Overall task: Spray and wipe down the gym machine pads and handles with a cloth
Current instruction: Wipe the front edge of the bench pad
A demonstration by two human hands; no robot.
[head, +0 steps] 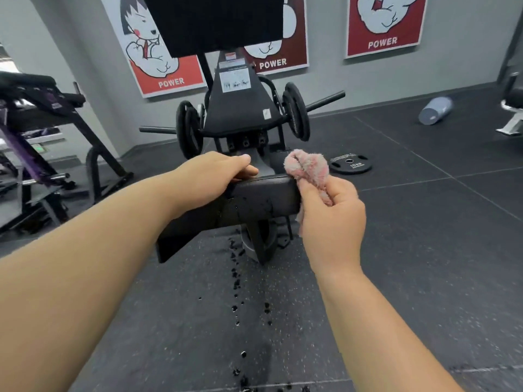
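Lying on its side on the speckled rubber floor (424, 250), well beyond the right hand (332, 219), is a blue bottle (435, 110), contents unseen. That hand's fingers pinch a fluffy pink cloth (307, 168) against the end of the smooth, wet black pad (263, 198); the left hand (210, 176) curls its fingers over the pad's far edge

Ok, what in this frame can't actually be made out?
Head view only.
Upper pad: its top is cut off by the frame's upper edge.
Stickers below it: the print is too small to read.
Blue-grey container lying at far right: distant and blurred, so whether it is the spray bottle cannot be told.
Cloth: its lower part is hidden inside the right hand.
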